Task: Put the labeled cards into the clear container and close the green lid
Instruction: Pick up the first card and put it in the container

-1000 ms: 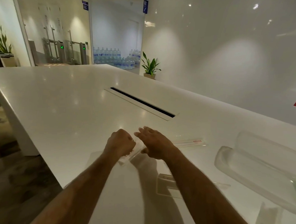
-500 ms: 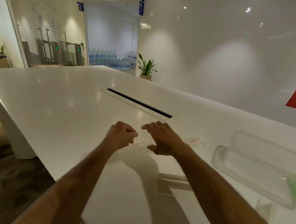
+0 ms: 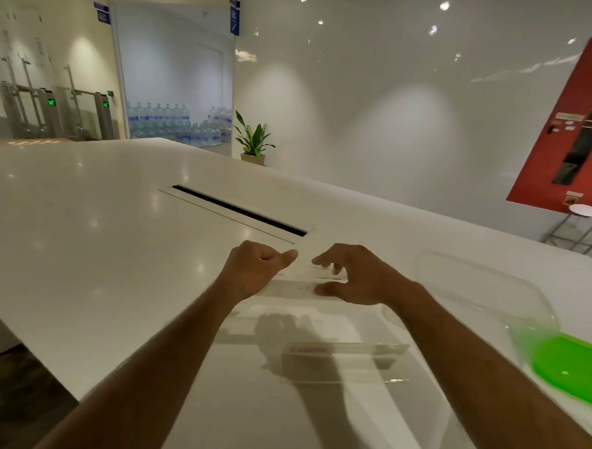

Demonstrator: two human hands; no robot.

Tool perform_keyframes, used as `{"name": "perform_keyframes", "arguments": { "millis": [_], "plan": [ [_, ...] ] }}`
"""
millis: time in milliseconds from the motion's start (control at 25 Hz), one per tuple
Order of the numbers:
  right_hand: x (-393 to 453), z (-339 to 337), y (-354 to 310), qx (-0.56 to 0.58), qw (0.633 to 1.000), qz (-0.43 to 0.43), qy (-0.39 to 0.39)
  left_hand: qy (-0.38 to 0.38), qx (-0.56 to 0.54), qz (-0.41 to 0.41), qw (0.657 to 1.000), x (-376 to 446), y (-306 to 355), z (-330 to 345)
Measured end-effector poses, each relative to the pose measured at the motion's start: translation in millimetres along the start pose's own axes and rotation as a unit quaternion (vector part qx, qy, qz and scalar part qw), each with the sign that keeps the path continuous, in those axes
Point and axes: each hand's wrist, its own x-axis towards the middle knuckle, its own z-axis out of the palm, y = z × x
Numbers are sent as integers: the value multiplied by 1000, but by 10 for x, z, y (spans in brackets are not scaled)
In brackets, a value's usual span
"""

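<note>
Presently catalogued, largest first. Table [image 3: 82, 213]: broad white glossy top, recessed cable slot [image 3: 240, 209] beyond the hands, near-left edge dropping to the floor; ample bare room to the left and far side, less to the right. Clear container [image 3: 483, 296]: well right of the hands, open, nearly invisible against the white top; misjudging its rim on approach a likely fault, a card striking the wall and sliding out. Green lid [image 3: 575, 369]: at the container's near right end, lying open, partly out of view; whether hinged or loose cannot be told; risk of a forearm sweeping across it on the way over. Labeled card on table [image 3: 346, 355]: transparent strip with a small red label, flat beneath the right forearm; prone to being dragged or overlooked. Held card [image 3: 305, 279]: transparent, raised clear of the top between both hands; blurred, count of cards uncertain; slick plastic apt to slip or flex from a light pinch. Left hand [image 3: 254, 270]: curled, thumb pressed on the card's left end. Right hand [image 3: 357, 279]: fingers spread narrow, pinching the right end.
</note>
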Motion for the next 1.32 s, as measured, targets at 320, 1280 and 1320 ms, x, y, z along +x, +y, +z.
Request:
{"name": "perform_keyframes", "arguments": {
  "millis": [320, 1280, 1320],
  "plan": [
    [-477, -405, 326, 54, 991, 112, -51, -178, 116, 170, 962, 17, 182, 356],
    [-1681, -1242, 1339, -100, 958, 264, 44, -222, 116, 306, 919, 614, 1370, 1501],
    [-1692, -1270, 1424, -112, 955, 270, 49, -220, 127, 314, 915, 664, 1437, 1567]
  ]
}}
